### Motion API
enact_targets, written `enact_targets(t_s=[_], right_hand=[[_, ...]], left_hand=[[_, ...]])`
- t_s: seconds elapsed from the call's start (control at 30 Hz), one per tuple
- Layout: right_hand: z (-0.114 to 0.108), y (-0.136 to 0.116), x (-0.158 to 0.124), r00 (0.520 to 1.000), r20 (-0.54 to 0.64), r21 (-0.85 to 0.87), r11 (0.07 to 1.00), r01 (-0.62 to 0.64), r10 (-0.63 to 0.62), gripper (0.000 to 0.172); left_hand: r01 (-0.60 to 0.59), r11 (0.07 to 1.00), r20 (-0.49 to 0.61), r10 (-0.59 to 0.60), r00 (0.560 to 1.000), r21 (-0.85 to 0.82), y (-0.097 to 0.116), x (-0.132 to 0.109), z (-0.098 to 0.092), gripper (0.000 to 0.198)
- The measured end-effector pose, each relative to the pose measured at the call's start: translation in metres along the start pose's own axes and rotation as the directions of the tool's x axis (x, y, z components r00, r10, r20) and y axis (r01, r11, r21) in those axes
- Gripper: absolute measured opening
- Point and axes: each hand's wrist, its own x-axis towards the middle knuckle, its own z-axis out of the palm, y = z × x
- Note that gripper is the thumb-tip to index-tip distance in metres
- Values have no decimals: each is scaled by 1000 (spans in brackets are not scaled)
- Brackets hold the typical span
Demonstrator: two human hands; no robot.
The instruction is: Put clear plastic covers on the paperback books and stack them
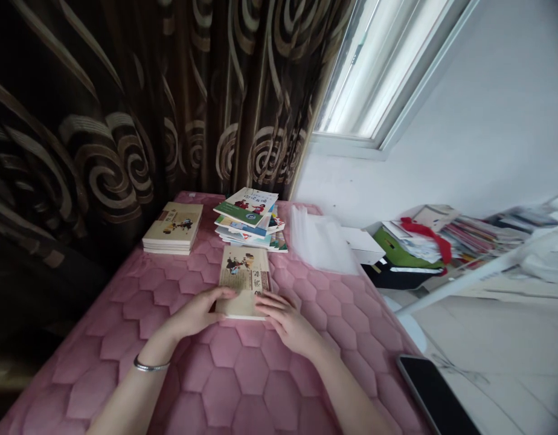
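Observation:
A beige book (243, 284) with a picture and dark characters on its cover lies flat on the pink quilted surface in front of me. My left hand (205, 309) rests at its near left side, fingertips on the cover and thumb apart, by the left edge. Across the near right part of the cover lie the stretched fingers of my right hand (285, 319). Neither hand visibly closes round the book. Beyond it, a loose pile of thin booklets (249, 220) stands close to its far edge. A neat stack of similar beige books (173, 228) sits to the left.
Translucent plastic sleeves (319, 238) lie right of the booklets, beside a white box (363, 244). A phone (435, 393) rests at the right edge of the quilted surface (234, 368). Patterned curtains (192, 96) hang behind. A low shelf with papers (478, 241) stands right.

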Motion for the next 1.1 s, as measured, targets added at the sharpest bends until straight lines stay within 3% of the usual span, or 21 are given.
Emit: enact_targets(t_s=[0.27,0.43,0.6,0.73,0.83,0.9,1.0,1.1], right_hand=[[-2,12,-3,992,127,153,988,-11,-9,54],[-1,15,-3,991,133,173,985,-9,-14,53],[-9,9,-1,999,37,269,962,-36,27,40],[-18,6,13,990,-40,327,938,-114,135,31],[-24,11,40,986,-80,169,977,-132,147,27],[-29,16,65,983,-96,-16,987,-159,157,26],[-33,24,104,967,-72,-239,937,-254,244,28],[-31,30,136,946,-61,-302,898,-322,319,30]], left_hand=[[16,990,108,-1,994,-139,-11,-1,-7,55],[23,991,117,-8,993,-129,-11,-2,-7,57],[9,1000,59,-10,998,26,1,-3,-5,55],[-24,937,-52,45,998,349,16,1,13,51],[-11,799,-102,90,991,601,26,7,35,48],[15,732,-122,93,988,681,30,10,46,49],[38,700,-133,82,988,713,29,12,54,48],[30,700,-137,98,986,714,22,12,54,49]])
